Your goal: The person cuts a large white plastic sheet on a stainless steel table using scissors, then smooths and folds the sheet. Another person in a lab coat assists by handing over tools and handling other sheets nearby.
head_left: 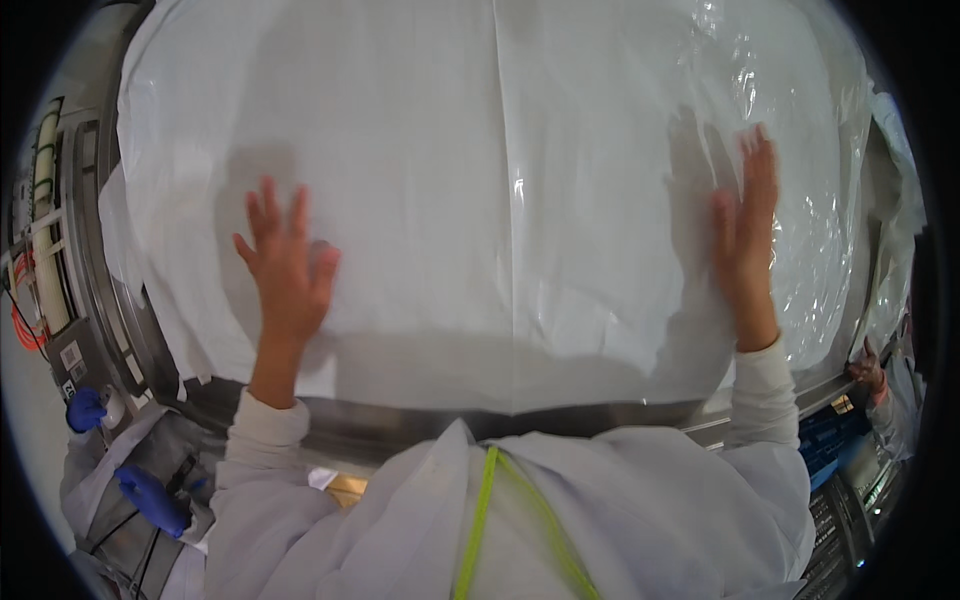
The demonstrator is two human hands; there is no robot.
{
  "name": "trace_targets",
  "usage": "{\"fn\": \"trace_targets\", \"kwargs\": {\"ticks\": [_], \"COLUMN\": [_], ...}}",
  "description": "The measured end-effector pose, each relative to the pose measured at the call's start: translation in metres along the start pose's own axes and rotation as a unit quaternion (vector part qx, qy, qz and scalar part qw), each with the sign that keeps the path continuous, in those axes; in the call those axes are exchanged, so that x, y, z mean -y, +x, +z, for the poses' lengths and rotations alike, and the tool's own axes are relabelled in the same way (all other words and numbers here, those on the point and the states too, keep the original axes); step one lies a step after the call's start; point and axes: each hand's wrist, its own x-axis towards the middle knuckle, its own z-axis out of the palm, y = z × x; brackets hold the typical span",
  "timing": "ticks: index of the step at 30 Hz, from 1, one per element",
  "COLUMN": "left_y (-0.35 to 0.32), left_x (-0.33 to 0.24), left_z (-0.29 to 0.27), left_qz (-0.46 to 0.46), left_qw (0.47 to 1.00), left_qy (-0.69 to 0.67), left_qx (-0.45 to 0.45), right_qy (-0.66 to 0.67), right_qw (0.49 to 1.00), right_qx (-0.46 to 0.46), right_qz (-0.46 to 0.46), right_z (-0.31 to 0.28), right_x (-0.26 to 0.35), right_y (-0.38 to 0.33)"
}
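A large white sheet (420,200), plastic-looking and shiny on the right, spreads over a metal-edged surface in front of me. One long crease runs down its middle. My left hand (287,265) is over the sheet's left part, fingers spread, with nothing in it. Over the right part is my right hand (748,230), turned partly edge-on, its fingers stretched out and a little blurred. Both hands cast shadows on the sheet; whether either touches it I cannot tell. Wrinkled clear film (820,220) lies along the right side.
A metal frame edge (400,425) runs between the sheet and my body. At lower left, another person wears blue gloves (152,500). At right, another person's bare hand (868,370) is near the sheet's corner. Orange cable (27,325) hangs at far left.
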Motion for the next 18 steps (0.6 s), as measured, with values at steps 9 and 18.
{"fn": "trace_targets", "kwargs": {"ticks": [9,18], "left_y": [-0.148,-0.105], "left_x": [0.193,0.059], "left_z": [-0.002,0.043], "left_qz": [-0.350,-0.147], "left_qw": [0.936,0.982], "left_qy": [0.042,0.026], "left_qx": [-0.022,-0.115], "right_qy": [-0.152,-0.361], "right_qw": [0.944,0.902], "right_qx": [0.002,0.059], "right_qz": [0.293,0.230], "right_z": [-0.041,0.013], "right_x": [-0.254,-0.175], "right_y": [-0.168,-0.116]}}
